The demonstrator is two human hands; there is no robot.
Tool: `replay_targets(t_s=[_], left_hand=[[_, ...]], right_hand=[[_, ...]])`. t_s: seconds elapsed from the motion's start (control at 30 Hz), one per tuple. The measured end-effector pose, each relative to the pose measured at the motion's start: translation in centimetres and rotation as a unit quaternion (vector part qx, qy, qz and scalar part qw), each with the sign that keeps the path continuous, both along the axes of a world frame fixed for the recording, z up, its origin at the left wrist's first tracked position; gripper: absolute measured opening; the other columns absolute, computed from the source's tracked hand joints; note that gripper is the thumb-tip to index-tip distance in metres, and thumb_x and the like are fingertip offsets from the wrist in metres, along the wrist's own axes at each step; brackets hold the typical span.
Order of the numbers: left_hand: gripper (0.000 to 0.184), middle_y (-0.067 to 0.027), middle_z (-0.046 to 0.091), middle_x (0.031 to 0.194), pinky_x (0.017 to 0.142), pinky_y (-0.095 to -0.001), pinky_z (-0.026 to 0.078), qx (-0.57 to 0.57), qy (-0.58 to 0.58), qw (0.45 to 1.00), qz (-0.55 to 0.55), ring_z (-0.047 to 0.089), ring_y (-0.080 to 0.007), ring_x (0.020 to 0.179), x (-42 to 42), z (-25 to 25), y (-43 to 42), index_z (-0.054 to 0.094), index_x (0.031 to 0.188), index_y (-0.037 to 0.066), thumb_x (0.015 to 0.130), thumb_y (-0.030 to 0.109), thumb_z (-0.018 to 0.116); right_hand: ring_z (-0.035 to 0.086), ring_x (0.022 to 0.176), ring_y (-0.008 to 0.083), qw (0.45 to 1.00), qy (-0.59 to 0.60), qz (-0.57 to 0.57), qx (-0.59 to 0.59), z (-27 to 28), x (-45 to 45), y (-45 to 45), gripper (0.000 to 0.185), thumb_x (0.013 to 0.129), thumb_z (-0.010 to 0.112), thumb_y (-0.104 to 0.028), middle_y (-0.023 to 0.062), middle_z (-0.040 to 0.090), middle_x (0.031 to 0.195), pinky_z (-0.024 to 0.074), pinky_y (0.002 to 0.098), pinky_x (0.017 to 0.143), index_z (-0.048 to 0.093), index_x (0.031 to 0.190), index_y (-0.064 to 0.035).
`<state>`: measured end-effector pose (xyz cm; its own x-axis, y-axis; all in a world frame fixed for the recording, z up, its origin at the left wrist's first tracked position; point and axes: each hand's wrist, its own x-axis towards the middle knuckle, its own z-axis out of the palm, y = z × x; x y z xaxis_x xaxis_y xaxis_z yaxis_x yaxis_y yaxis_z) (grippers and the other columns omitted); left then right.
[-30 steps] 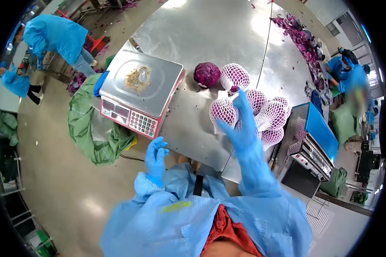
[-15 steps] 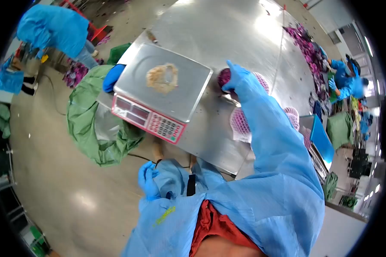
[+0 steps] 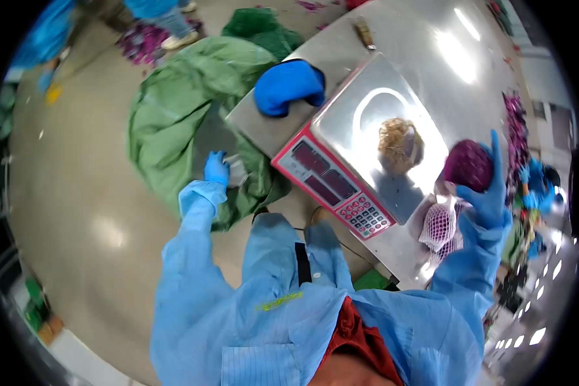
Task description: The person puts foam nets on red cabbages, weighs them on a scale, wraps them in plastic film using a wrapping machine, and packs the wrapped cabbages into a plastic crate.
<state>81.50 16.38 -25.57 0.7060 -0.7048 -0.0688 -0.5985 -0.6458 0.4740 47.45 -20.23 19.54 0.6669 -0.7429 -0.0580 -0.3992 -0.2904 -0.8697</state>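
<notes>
My right hand, in a blue glove, is wrapped round a bare red cabbage at the right side of the scale. My left hand, gloved too, reaches into the opening of a green sack; its fingers point into the sack beside something whitish, and whether they grip it is unclear. A brownish patch with a clear piece on it lies on the scale's steel plate. Cabbages in white foam nets sit on the table below my right hand, partly hidden by my sleeve.
On the table's left corner lies a blue cap-like cloth. A brown-handled tool rests at the far edge. Purple leaves are heaped at the far right, near a co-worker in blue. More co-workers stand at the upper left.
The view has turned left. My right hand has taken hold of the bare cabbage and brought it beside the scale. My left hand has moved from in front of my body into the green sack.
</notes>
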Motion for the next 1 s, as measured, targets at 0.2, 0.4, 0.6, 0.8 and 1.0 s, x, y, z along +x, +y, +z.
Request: replay_targets(t_s=[0.2, 0.4, 0.6, 0.8, 1.0], left_hand=[[0.016, -0.0121, 0.068, 0.093, 0.078, -0.045, 0.05, 0.265, 0.083, 0.957, -0.076, 0.066, -0.031, 0.083, 0.7, -8.0, -3.3, 0.066, 0.094, 0.013, 0.087, 0.021, 0.054], [0.017, -0.0122, 0.069, 0.079, 0.072, -0.0451, 0.048, 0.263, -0.037, 0.955, -0.135, 0.066, -0.0305, 0.074, 2.2, 1.1, -0.6, 0.066, 0.095, 0.013, 0.086, 0.022, 0.054], [0.028, -0.0198, 0.065, 0.075, 0.065, -0.0464, 0.048, -0.031, 0.034, 0.999, -0.003, 0.062, -0.0381, 0.064, 0.6, 10.7, 3.7, 0.066, 0.108, 0.008, 0.085, 0.022, 0.057], [0.029, -0.0209, 0.066, 0.087, 0.07, -0.0411, 0.05, -0.195, 0.186, 0.96, 0.079, 0.064, -0.038, 0.077, -6.0, 24.2, 5.0, 0.063, 0.114, 0.002, 0.089, 0.016, 0.055], [0.034, -0.0143, 0.066, 0.082, 0.067, -0.0379, 0.046, -0.226, 0.168, 0.952, -0.119, 0.061, -0.0315, 0.068, -12.7, 36.1, 3.3, 0.064, 0.114, 0.005, 0.082, 0.012, 0.059]], right_hand=[[0.055, 0.112, 0.0313, 0.955, 0.185, 0.125, -0.197, -2.1, 6.5, 1.8, 0.119, 0.048, 0.088, -0.018, 0.0179, 0.054, 0.12, 0.0407, 0.0387, 0.099, 0.025, 0.148, -0.0057], [0.05, 0.115, 0.034, 0.948, 0.187, 0.123, -0.228, -3.3, 7.0, 2.2, 0.121, 0.047, 0.09, -0.02, 0.0201, 0.049, 0.127, 0.0379, 0.0403, 0.102, 0.024, 0.148, -0.0054], [0.045, 0.123, 0.0312, 0.966, 0.124, 0.081, -0.214, -3.4, 6.6, 3.6, 0.11, 0.057, 0.088, -0.022, 0.0174, 0.044, 0.137, 0.035, 0.0388, 0.107, 0.028, 0.148, -0.0088], [0.049, 0.117, 0.0354, 0.915, 0.102, 0.067, -0.385, -3.6, 6.2, 5.0, 0.095, 0.064, 0.084, -0.026, 0.017, 0.05, 0.13, 0.0393, 0.0436, 0.101, 0.036, 0.144, -0.0079], [0.053, 0.11, 0.0316, 0.967, -0.08, 0.098, -0.22, -1.2, 5.0, 12.8, 0.085, 0.071, 0.081, -0.031, 0.017, 0.052, 0.122, 0.0434, 0.0393, 0.096, 0.04, 0.141, -0.0062]])
